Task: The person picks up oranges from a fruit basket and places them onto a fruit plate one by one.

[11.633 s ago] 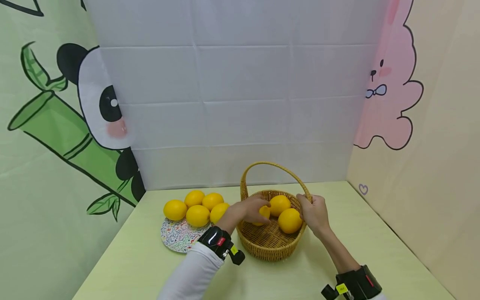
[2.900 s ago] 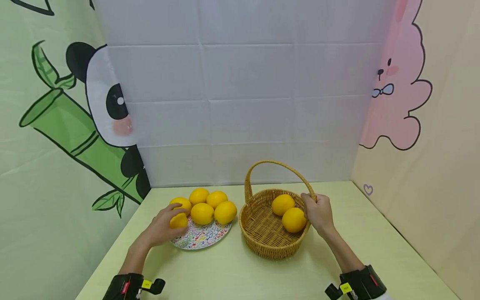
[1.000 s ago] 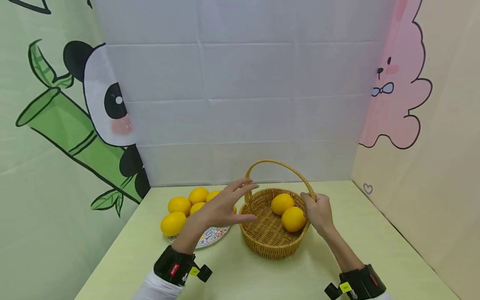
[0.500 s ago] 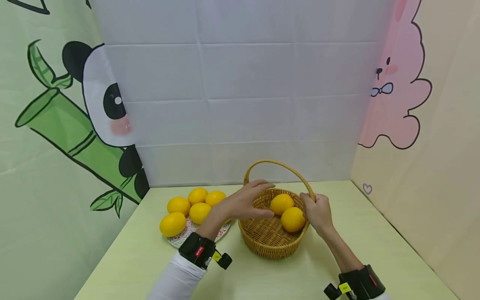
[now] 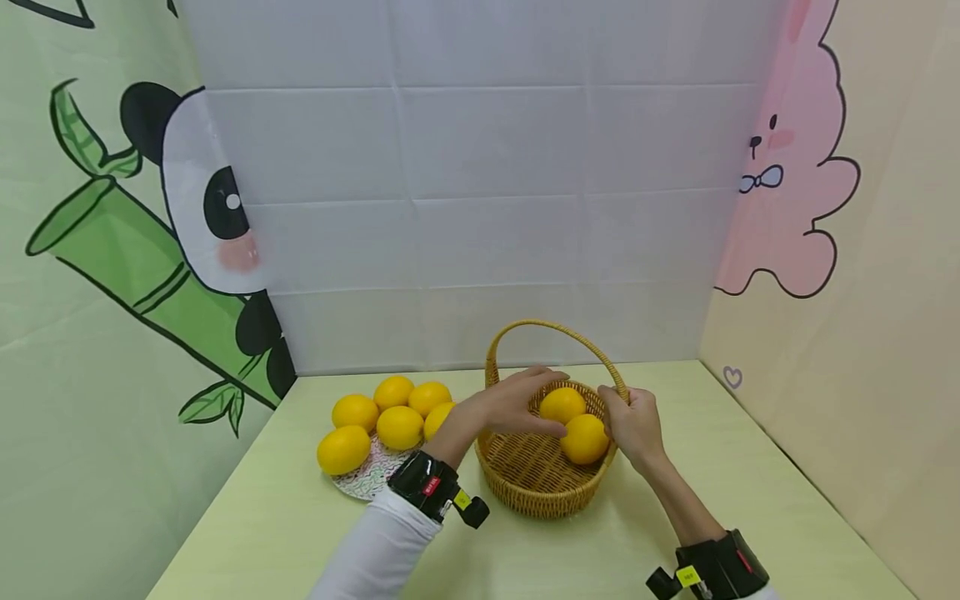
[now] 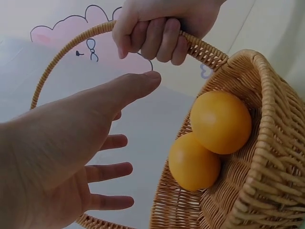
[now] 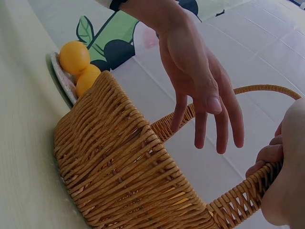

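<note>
The wicker basket (image 5: 542,502) stands on the table with two yellow-orange, lemon-like fruits inside, a rear fruit (image 5: 562,406) and a front fruit (image 5: 585,440). My right hand (image 5: 637,427) grips the right end of the basket's arched handle (image 5: 558,330), fingers curled round it in the left wrist view. Over the basket's left side hovers my left hand (image 5: 516,404), its fingers and thumb spread and holding nothing. Its fingertips are near the two fruits. In the right wrist view the left hand (image 7: 200,81) hangs above the basket rim, fingers pointing down.
Left of the basket, a patterned plate (image 5: 371,477) bears several similar yellow fruits (image 5: 400,427); my left forearm partly covers it. The pale yellow table (image 5: 247,533) meets a white backdrop (image 5: 480,250) behind and printed side walls.
A fruit has gone from basket to plate since the oldest frame, leaving two in the basket. Over the last second my left hand moved right, over the basket. My right hand kept its grip.
</note>
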`<action>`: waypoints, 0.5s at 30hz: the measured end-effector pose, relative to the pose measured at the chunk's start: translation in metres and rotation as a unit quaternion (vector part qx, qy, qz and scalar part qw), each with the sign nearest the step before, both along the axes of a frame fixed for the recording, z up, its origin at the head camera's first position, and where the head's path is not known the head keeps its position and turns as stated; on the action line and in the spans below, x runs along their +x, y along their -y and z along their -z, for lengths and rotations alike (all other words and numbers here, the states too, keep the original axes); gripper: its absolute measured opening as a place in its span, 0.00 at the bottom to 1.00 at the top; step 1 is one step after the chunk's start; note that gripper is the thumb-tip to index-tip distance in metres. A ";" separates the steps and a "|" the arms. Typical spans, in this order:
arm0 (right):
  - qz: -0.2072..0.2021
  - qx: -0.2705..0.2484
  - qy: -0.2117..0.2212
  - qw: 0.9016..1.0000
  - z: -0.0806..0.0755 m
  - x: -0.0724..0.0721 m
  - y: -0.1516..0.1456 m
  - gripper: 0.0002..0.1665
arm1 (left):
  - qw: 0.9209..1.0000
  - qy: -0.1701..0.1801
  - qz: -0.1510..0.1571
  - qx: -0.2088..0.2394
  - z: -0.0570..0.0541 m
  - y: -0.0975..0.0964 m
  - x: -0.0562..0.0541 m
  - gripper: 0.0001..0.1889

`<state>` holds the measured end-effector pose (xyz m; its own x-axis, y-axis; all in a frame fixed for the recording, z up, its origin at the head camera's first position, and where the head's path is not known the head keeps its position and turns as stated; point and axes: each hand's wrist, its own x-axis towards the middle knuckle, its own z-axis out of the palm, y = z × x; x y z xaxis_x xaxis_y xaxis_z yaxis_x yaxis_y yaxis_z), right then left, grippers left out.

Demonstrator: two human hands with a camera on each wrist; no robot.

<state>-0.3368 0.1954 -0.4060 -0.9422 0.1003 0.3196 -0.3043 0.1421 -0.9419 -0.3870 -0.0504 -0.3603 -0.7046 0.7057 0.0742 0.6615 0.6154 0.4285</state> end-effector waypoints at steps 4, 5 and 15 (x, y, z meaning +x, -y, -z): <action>0.000 0.001 0.003 1.000 0.000 0.001 0.001 0.32 | 1.000 0.016 0.002 -0.005 0.004 -0.006 -0.001 0.47; 0.000 0.001 0.003 1.000 0.000 0.001 0.002 0.32 | 1.000 0.019 0.001 -0.006 0.005 -0.008 -0.001 0.47; -0.007 0.002 0.001 1.000 -0.002 0.004 0.004 0.32 | 1.000 0.016 0.016 -0.017 0.016 -0.026 -0.004 0.45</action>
<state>-0.3326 0.1913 -0.4039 -0.9443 0.0858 0.3178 -0.3041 0.1419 -0.9420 -0.3907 -0.0245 -0.3766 -0.6838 0.7292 0.0270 0.6666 0.6091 0.4297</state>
